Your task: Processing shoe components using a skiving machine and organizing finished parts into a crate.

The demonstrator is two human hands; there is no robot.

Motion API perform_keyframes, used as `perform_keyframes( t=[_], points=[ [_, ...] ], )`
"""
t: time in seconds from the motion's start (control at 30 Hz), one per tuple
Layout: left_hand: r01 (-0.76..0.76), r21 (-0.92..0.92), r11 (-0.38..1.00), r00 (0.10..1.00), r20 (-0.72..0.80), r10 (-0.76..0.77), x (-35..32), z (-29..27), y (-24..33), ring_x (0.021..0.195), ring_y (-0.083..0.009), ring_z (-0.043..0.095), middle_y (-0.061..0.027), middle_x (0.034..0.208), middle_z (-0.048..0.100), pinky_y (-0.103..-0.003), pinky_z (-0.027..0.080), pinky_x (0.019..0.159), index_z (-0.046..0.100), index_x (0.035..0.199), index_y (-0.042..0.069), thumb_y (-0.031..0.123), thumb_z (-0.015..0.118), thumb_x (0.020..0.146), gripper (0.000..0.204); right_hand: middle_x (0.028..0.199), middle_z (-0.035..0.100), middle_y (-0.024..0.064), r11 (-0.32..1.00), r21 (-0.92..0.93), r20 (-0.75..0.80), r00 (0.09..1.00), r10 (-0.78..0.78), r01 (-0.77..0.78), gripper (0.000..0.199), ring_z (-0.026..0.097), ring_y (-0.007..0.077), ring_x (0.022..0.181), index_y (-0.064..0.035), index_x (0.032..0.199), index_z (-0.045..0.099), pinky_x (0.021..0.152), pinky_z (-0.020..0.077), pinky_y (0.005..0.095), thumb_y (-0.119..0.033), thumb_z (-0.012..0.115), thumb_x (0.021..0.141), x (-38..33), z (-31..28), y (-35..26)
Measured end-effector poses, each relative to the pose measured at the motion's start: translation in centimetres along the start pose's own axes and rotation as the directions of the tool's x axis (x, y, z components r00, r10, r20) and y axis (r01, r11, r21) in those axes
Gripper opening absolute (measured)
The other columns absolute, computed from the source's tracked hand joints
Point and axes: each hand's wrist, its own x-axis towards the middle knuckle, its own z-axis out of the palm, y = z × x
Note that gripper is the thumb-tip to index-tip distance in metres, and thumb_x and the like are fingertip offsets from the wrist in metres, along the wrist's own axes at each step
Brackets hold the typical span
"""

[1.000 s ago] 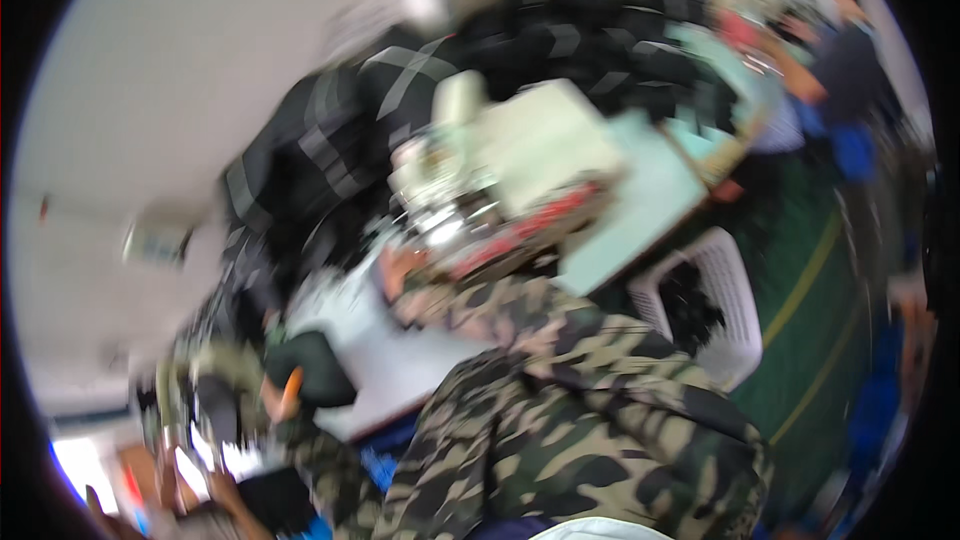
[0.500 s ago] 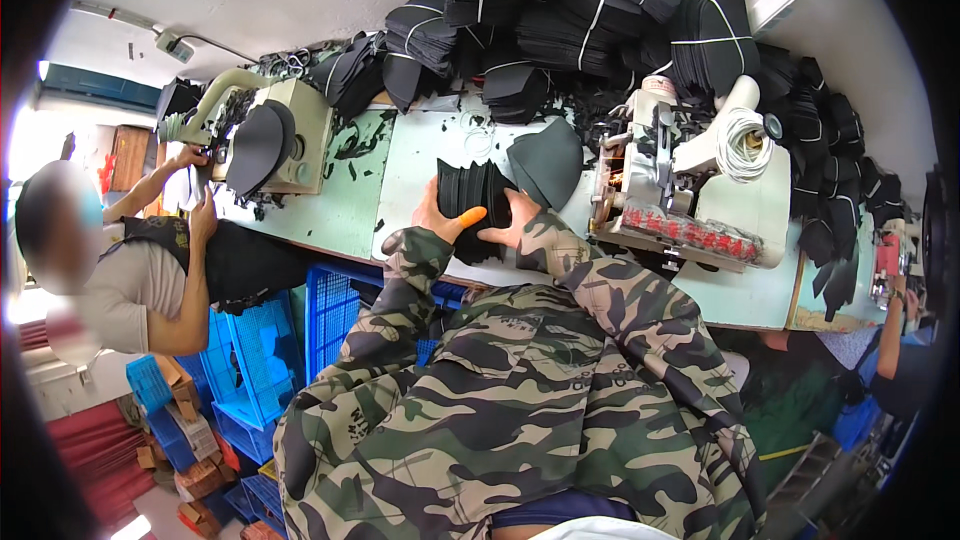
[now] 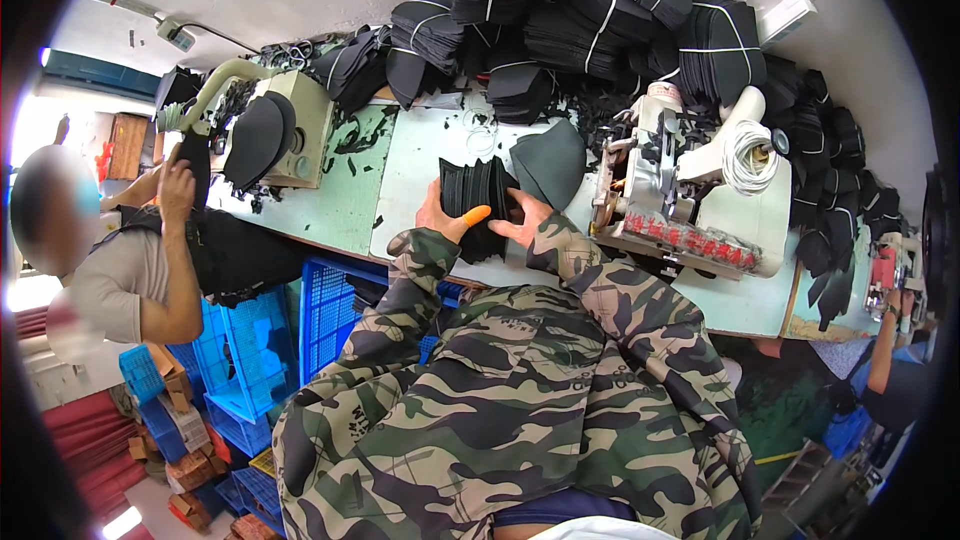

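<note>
A stack of black curved sheet pieces (image 3: 478, 182) stands on the pale table in front of me, their edges facing up. My left hand (image 3: 446, 215) grips its left side, an orange cover on the thumb lying across the front. On the opposite side my right hand (image 3: 524, 219) presses against the stack, fingers bent round it. Between the two hands the pieces are held together. Just beyond my right hand lie a few loose black rounded pieces (image 3: 549, 164), flat on the table.
To the right stands a cream machine (image 3: 745, 215) with a coil of white cord (image 3: 748, 162). Tied black bundles (image 3: 580, 35) are piled along the wall. At left a co-worker (image 3: 135, 280) sits by another machine (image 3: 312, 125). Blue crates (image 3: 245, 350) stand below the table.
Both my hands stay on the stack, with little visible movement. The co-worker at left has raised a hand and a dark piece. The view has shifted slightly.
</note>
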Motion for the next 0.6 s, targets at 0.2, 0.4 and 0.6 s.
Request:
perform_keyframes(
  t=[0.2, 0.4, 0.6],
  points=[
    [0.073, 0.066, 0.995, 0.997, -0.028, -0.071, 0.1, 0.4, -0.5, 0.097, -0.0343, 0.057, -0.0206, 0.103, 0.057, -0.038, 0.045, 0.083, 0.033, 0.128, 0.0, 0.043, 0.081, 0.056, 0.096, 0.108, 0.058, 0.021, 0.966, 0.238, 0.006, 0.995, -0.1, 0.096, 0.051, 0.056, 0.0278, 0.099, 0.0041, 0.118, 0.047, 0.083, 0.0422, 0.0343, -0.037, 0.049, 0.088, -1.2, -0.8, -0.4],
    [0.007, 0.242, 0.97, 0.986, -0.163, 0.033, -1.3, 1.1, 0.2, 0.097, -0.0366, 0.056, -0.0243, 0.114, 0.049, -0.039, 0.045, 0.083, 0.021, 0.133, -0.002, 0.037, 0.082, 0.057, 0.105, 0.084, 0.06, 0.0241, 0.999, -0.026, -0.112, 0.993, 0.033, -0.036, 0.046, 0.057, 0.0363, 0.082, 0.0036, 0.103, 0.055, 0.075, 0.0421, 0.0382, -0.039, 0.048, 0.088, -0.6, 1.7, 1.0],
    [0.039, 0.192, 0.981, 0.993, -0.113, -0.017, -0.4, 1.6, 0.0, 0.103, -0.0398, 0.052, -0.0279, 0.116, 0.047, -0.04, 0.044, 0.085, 0.017, 0.134, -0.002, 0.034, 0.083, 0.055, 0.109, 0.1, 0.058, 0.0291, 0.967, 0.236, -0.118, 0.991, -0.07, 0.096, 0.06, 0.054, 0.0398, 0.098, 0.0065, 0.11, 0.054, 0.081, 0.0424, 0.0388, -0.047, 0.051, 0.084, -0.7, 0.7, 1.7]
  ],
)
